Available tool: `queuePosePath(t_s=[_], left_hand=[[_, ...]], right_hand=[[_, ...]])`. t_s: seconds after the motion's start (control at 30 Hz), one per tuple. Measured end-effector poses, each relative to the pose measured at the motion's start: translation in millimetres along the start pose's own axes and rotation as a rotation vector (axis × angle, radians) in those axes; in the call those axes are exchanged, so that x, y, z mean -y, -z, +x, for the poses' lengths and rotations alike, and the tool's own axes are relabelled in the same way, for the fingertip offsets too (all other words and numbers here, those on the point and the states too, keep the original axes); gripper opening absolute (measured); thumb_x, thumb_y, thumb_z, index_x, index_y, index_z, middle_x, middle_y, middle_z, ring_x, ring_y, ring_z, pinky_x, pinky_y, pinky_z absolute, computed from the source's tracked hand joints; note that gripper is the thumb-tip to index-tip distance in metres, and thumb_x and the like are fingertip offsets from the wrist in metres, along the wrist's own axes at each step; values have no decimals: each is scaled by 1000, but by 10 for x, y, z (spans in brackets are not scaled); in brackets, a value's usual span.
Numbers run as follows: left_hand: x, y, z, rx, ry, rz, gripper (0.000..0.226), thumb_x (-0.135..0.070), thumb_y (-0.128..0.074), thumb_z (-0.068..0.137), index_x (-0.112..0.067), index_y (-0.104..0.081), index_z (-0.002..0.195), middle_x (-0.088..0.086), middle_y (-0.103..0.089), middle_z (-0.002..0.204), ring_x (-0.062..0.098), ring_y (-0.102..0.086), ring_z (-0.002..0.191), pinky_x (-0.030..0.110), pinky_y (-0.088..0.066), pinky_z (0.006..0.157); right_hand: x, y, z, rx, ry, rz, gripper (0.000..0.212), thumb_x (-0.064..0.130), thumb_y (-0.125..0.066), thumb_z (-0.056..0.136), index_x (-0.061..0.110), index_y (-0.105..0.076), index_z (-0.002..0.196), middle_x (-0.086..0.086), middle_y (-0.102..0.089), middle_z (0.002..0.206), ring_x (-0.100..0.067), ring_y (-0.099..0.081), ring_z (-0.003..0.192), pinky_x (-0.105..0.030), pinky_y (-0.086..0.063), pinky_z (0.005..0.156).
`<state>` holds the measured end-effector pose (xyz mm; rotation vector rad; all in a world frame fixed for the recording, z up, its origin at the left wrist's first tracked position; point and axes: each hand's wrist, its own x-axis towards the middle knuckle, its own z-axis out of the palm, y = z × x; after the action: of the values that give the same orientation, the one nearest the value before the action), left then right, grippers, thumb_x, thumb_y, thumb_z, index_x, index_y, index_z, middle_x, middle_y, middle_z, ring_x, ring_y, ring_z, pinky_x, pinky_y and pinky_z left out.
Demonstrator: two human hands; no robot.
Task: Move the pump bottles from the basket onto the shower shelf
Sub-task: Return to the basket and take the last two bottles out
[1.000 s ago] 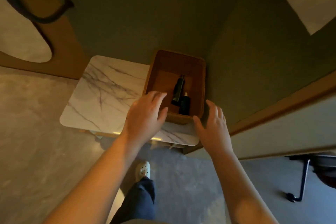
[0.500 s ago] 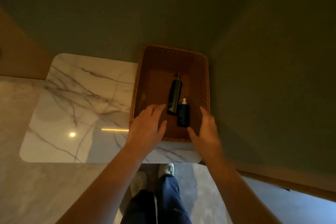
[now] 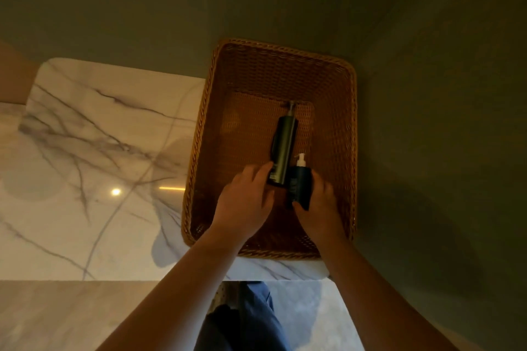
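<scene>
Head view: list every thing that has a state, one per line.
tall bottle: lying flat in basket, pump pointing away.
short bottle: lying in basket, gripped by right hand.
basket: on marble table, holding both bottles.
left hand: fingertips at tall bottle's base; grip unclear.
right hand: fingers and thumb round short bottle.

Brown woven basket [image 3: 352, 134], veined marble top [image 3: 94, 137]

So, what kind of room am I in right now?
Probably a bathroom or washroom corner, though no fixtures show. The clues: a marble-look countertop, a wicker basket holding a tall pump bottle and a short pump bottle, and plain dark walls meeting behind it.
</scene>
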<state>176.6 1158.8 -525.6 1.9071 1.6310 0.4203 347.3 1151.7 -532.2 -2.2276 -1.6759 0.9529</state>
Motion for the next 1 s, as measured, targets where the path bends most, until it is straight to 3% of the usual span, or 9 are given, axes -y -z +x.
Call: queuePosePath(t_s=[0.13,0.5,0.6,0.83,1.0], left_hand=[[82,-378,281,29,27,-14,52,-34,-49,90,-26,-34,140,1,-50,119,20,-52,102,34,-49,75],[299,-1259,847,111,151,-48,61,-35,-50,92,-24,-24,146,8,-40,135,23,-45,113,33,-47,80],[309,-1374,952,114,191,-81,62,-36,-50,92,-25,-22,146,9,-36,135,23,-45,111,31,-46,78],[323,-1443,1092,78,285,-225,74,-27,-58,89,-25,-14,148,12,-23,144,25,-51,102,33,-51,73],[395,-1387,1086,63,306,-196,81,-28,-60,88,-23,-8,150,17,-36,130,29,-46,109,36,-46,85]], right_hand=[[-226,-187,232,19,-40,19,70,16,-66,85,16,-28,145,-15,-39,135,-29,-42,123,-39,-39,99],[-628,-597,647,58,-79,40,78,15,-65,86,17,-19,149,-13,-38,137,-26,-39,125,-40,-37,104],[-673,-642,710,25,-64,32,78,16,-67,84,17,-22,148,-13,-41,135,-25,-41,123,-36,-39,101],[-670,-717,850,53,-94,151,85,22,-69,83,23,-15,148,-12,-43,134,-23,-52,112,-45,-52,87],[-660,-738,885,64,-76,166,86,17,-68,83,24,-13,149,-11,-41,137,-21,-52,113,-40,-50,89]])
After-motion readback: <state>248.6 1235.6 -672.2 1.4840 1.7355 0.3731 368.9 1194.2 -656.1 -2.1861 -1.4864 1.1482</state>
